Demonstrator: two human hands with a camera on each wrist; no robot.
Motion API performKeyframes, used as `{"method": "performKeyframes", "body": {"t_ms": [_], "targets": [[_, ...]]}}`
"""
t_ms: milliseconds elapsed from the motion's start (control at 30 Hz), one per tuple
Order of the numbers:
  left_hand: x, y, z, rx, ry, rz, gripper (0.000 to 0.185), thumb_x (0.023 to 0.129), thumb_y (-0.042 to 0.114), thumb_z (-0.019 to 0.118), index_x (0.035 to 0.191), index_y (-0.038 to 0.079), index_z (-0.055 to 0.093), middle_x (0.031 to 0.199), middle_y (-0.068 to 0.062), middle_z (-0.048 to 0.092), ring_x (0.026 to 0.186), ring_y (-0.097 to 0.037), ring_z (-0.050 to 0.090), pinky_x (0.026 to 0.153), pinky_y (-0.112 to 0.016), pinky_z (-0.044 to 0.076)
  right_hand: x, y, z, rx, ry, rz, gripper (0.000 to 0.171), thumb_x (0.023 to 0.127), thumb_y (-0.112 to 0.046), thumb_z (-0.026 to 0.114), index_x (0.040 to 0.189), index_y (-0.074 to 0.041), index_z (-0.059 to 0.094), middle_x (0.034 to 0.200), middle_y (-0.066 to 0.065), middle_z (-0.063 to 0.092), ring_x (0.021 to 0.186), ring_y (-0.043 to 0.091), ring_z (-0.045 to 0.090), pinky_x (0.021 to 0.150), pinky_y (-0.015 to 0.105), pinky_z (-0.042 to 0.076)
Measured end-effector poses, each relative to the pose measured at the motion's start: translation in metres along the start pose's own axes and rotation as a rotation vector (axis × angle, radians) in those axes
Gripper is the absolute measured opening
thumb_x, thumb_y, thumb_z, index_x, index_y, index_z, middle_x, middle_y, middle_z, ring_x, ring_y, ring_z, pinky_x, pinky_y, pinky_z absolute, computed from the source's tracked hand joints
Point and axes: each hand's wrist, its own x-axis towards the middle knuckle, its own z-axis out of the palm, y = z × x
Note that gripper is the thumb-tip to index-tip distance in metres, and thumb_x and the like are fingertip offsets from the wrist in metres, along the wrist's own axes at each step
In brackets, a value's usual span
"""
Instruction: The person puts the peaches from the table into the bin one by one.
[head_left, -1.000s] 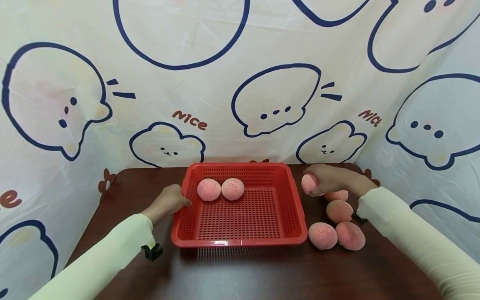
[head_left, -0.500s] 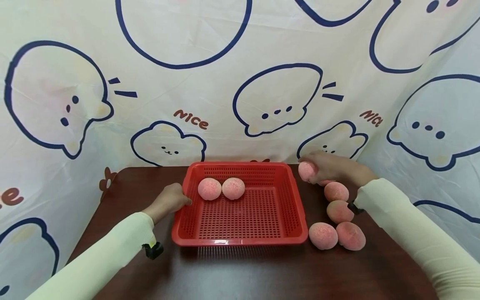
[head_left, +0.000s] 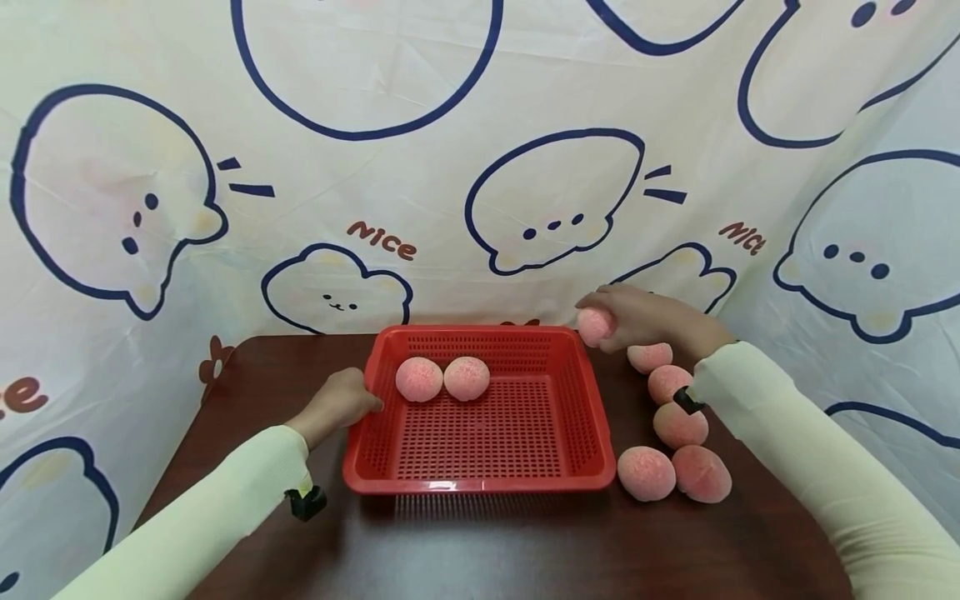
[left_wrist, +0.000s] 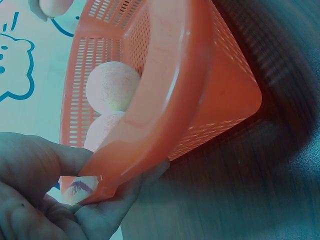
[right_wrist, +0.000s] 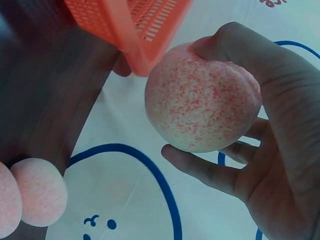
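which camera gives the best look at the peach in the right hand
The right wrist view: the peach fills it, speckled skin sharp. The head view shows it small, half covered by the right hand. The left wrist view catches only an edge.

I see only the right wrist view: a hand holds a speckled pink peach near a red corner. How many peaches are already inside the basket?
Observer: Two peaches lie side by side at the far end of the red basket.
Operator: How many wait outside?
Observer: Five peaches lie on the table, right of the basket.
Operator: What does the left hand do?
Observer: The left hand grips the basket's left rim; the right hand holds its peach above the far right corner.
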Motion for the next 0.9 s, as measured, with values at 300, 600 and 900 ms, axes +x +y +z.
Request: {"method": "performKeyframes", "body": {"t_ms": [300,600,900], "targets": [[-0.003,-0.001,0.0,-0.001,0.002,0.0,0.034,0.088,-0.002,0.068,0.12,-0.013,0.059,0.097,-0.023,0.074,0.077,-0.03,0.078,0.076,-0.046,0.066,0.009,-0.017,0.0,0.05,-0.006,0.002,0.05,0.08,-0.038,0.084,0.125,-0.034,0.062,0.114,-0.011,0.067,0.099,0.016,0.066,0.086,0.037,0.057],[-0.006,-0.001,0.001,-0.027,0.005,0.019,0.035,0.088,-0.002,0.068,0.12,-0.011,0.059,0.097,-0.021,0.075,0.075,-0.027,0.077,0.075,-0.045,0.066,0.022,-0.024,0.001,-0.035,-0.049,-0.018,0.058,0.087,-0.032,0.079,0.138,-0.018,0.058,0.126,0.001,0.066,0.111,0.021,0.062,0.096,0.045,0.057],[-0.004,0.0,0.001,-0.016,0.009,0.006,0.035,0.088,-0.001,0.069,0.121,-0.01,0.06,0.098,-0.021,0.075,0.075,-0.027,0.077,0.077,-0.045,0.066,0.028,-0.033,0.003,-0.079,-0.056,0.004,0.059,0.089,-0.034,0.077,0.141,-0.018,0.055,0.13,0.003,0.063,0.113,0.023,0.061,0.093,0.044,0.059]]}}
